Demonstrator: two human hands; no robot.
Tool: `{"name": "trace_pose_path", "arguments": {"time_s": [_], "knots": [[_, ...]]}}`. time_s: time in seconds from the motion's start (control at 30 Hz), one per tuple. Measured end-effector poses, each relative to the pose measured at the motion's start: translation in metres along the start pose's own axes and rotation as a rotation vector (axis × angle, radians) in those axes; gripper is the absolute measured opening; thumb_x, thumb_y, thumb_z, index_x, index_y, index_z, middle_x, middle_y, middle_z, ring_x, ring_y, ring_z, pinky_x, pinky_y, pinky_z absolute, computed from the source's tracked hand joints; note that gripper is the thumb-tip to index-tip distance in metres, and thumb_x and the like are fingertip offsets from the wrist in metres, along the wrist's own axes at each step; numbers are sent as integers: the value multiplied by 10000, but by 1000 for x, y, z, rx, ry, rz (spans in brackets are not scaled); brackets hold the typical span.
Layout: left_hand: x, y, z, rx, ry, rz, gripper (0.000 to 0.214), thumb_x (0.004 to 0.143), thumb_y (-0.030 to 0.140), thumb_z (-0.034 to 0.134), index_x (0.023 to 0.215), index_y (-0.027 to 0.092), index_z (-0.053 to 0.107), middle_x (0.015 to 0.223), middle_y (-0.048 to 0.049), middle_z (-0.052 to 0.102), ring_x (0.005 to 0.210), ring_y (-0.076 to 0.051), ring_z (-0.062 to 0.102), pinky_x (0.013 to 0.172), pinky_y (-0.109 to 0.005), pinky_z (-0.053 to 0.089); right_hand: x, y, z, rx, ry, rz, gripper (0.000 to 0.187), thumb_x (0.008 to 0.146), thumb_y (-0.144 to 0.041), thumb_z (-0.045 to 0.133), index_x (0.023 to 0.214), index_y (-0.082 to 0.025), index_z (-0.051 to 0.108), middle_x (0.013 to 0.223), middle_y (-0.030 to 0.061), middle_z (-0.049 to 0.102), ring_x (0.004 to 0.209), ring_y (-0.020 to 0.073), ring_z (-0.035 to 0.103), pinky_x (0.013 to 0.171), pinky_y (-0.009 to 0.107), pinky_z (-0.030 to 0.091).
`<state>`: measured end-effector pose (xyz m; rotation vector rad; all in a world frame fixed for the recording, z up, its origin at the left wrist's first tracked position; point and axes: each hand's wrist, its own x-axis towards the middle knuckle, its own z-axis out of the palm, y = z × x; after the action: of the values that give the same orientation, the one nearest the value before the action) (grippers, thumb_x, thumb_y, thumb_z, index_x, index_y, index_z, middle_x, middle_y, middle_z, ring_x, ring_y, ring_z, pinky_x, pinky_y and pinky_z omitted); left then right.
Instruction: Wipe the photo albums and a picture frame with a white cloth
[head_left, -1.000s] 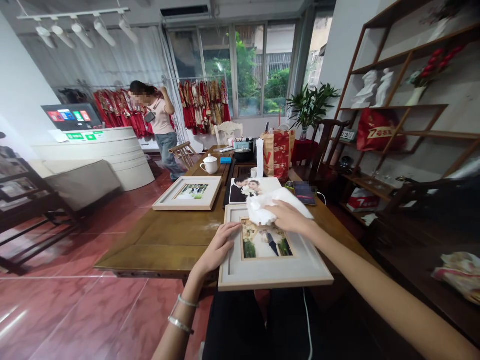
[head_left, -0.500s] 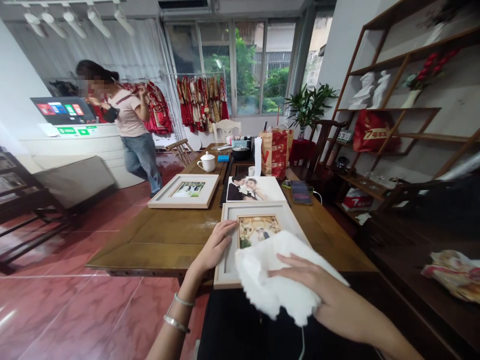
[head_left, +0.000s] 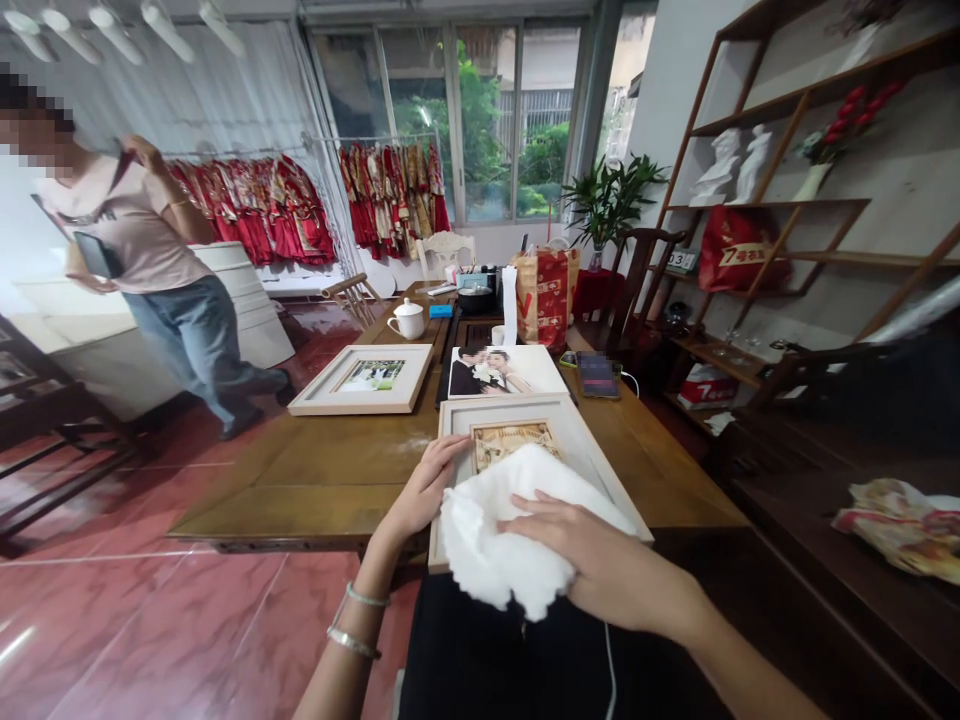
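Note:
A picture frame (head_left: 604, 455) with a pale wooden rim and a small photo inside lies at the table's near edge. My left hand (head_left: 429, 488) holds its left rim, fingers laid over the edge and the thumb out of sight. Under my right hand (head_left: 574, 545) is a white cloth (head_left: 487, 545), pressed against the frame's face. It hides the lower part of the photo and hangs over the near rim. Just beyond the frame lies a couple's photo print (head_left: 536, 372). To the left rests a second picture frame (head_left: 409, 390) with a green outdoor photo.
The wooden table (head_left: 300, 490) also bears a white lidded cup (head_left: 407, 320), a red and brown paper bag (head_left: 551, 300) and a phone (head_left: 598, 375) on a cable. At left, a person (head_left: 157, 240) stands near a white counter. Shelves (head_left: 795, 205) line the right.
My right hand has slid the cloth leftward across the frame, covering more of the photo. The left hand stays at the rim. The person has moved left and nearer.

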<state>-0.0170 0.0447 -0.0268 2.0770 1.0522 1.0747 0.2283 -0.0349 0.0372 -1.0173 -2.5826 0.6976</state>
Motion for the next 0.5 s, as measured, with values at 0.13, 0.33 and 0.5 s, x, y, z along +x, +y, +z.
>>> {"name": "trace_pose_path", "arguments": {"time_s": [0.13,0.33,0.5], "knots": [[-1,2,-1,10,-21,7,375,915,197,333,1242,220,515,1324,-67,463,1262,-196,356,1102,-396,209,-23,33,-23,-71,-8,146,496,763,-105,430,1226,-243,545,1301,41,526,1209,221,459,1007,360,357],[-1,1,-2,19,-50,29,385,921,190,318,1263,240,490,1335,-54,451,1269,-195,343,1103,-406,208,-8,93,-44,-250,100,166,542,712,-55,414,1196,-244,568,1305,26,524,1273,207,375,1080,414,233],[-1,-1,-3,28,-56,34,381,930,220,311,1264,239,493,1330,-59,455,1267,-196,347,1103,-406,207,39,127,-48,-399,288,167,585,701,-30,414,1255,-194,506,1297,58,530,1291,220,341,1062,445,238]]}}
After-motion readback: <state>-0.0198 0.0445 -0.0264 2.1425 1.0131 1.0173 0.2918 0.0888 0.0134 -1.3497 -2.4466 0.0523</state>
